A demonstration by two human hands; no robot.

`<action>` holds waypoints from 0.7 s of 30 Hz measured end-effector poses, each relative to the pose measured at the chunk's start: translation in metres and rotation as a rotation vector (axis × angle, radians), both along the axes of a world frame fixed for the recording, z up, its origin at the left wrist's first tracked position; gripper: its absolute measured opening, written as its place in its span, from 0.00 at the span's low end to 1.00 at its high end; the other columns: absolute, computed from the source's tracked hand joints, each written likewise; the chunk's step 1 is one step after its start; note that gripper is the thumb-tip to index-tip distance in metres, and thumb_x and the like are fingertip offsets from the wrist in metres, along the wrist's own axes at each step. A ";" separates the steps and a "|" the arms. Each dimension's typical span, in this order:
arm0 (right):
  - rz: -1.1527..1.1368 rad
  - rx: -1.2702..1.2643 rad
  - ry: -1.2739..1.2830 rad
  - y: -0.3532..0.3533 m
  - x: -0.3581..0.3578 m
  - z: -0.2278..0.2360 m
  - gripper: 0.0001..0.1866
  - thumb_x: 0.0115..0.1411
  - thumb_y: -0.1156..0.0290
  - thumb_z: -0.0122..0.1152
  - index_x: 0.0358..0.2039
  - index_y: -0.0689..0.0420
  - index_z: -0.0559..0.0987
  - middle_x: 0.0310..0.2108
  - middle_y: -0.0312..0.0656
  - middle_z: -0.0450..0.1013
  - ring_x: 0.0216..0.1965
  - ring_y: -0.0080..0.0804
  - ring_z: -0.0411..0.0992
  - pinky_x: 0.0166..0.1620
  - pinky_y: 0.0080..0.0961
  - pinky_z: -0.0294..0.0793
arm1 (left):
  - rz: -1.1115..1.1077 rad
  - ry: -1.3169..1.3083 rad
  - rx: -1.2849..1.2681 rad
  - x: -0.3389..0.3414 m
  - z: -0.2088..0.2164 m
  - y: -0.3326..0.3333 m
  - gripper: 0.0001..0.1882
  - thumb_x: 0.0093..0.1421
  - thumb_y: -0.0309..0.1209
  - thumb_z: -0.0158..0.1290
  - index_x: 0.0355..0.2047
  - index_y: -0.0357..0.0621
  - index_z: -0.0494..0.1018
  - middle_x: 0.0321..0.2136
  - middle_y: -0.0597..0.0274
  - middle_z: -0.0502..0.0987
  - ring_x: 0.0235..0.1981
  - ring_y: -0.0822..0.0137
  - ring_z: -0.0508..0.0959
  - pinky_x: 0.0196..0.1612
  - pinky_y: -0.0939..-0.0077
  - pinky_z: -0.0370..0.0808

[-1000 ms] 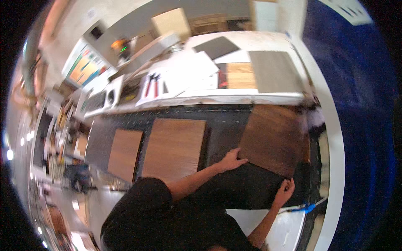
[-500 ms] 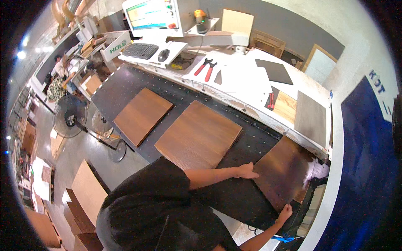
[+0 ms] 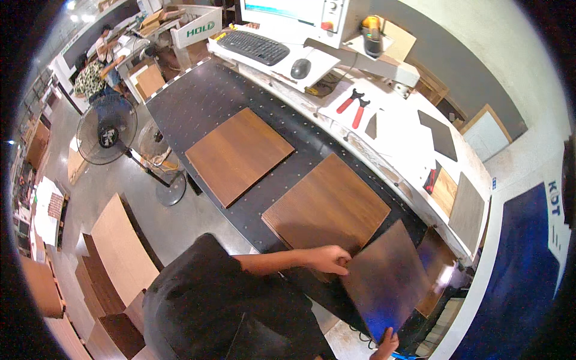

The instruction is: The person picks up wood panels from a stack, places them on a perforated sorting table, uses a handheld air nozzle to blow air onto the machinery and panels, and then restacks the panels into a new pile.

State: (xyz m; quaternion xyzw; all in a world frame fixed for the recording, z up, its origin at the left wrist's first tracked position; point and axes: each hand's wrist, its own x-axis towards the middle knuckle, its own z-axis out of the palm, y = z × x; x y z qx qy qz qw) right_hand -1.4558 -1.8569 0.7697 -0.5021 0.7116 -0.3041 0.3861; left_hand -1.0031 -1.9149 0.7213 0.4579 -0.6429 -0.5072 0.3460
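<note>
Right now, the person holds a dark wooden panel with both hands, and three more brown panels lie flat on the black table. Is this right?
Not quite. The head view shows two brown panels lying flat on the black table, not three: the far panel and the near panel. The left hand and right hand do hold the dark wooden panel.

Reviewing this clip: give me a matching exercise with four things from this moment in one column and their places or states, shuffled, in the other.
Things:
1. dark panel
2. keyboard
3. red-handled pliers
4. standing fan

Places or states:
A. on the floor left of the black table
B. on the white bench
C. tilted, held by left hand and right hand
D. beside a mouse

Pairs: 1-C, 2-D, 3-B, 4-A
</note>
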 end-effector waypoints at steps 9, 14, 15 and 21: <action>0.485 0.020 -0.291 -0.043 0.321 0.014 0.20 0.68 0.63 0.66 0.50 0.68 0.79 0.45 0.43 0.79 0.44 0.30 0.74 0.51 0.31 0.73 | 0.930 0.601 0.179 0.219 0.018 0.207 0.25 0.66 0.29 0.65 0.62 0.34 0.74 0.39 0.72 0.79 0.43 0.77 0.77 0.49 0.77 0.77; 0.717 0.100 -0.401 -0.053 0.473 -0.008 0.16 0.69 0.64 0.67 0.47 0.67 0.82 0.44 0.37 0.81 0.44 0.24 0.75 0.50 0.26 0.74 | 1.419 0.557 -0.005 0.288 0.023 0.252 0.27 0.66 0.28 0.63 0.64 0.33 0.72 0.49 0.63 0.81 0.47 0.74 0.79 0.52 0.74 0.77; 0.776 0.080 -0.400 -0.054 0.493 -0.023 0.16 0.69 0.64 0.67 0.48 0.66 0.83 0.43 0.36 0.82 0.43 0.24 0.75 0.51 0.26 0.74 | 1.491 0.585 -0.049 0.300 0.024 0.258 0.27 0.66 0.28 0.64 0.64 0.34 0.72 0.47 0.63 0.81 0.47 0.73 0.79 0.52 0.74 0.77; 0.730 0.282 -0.533 -0.012 0.596 -0.035 0.17 0.70 0.63 0.67 0.50 0.64 0.84 0.43 0.37 0.82 0.42 0.22 0.77 0.44 0.24 0.77 | 1.671 0.616 -0.276 0.362 0.008 0.277 0.36 0.68 0.28 0.62 0.72 0.33 0.60 0.48 0.64 0.78 0.46 0.73 0.78 0.53 0.76 0.75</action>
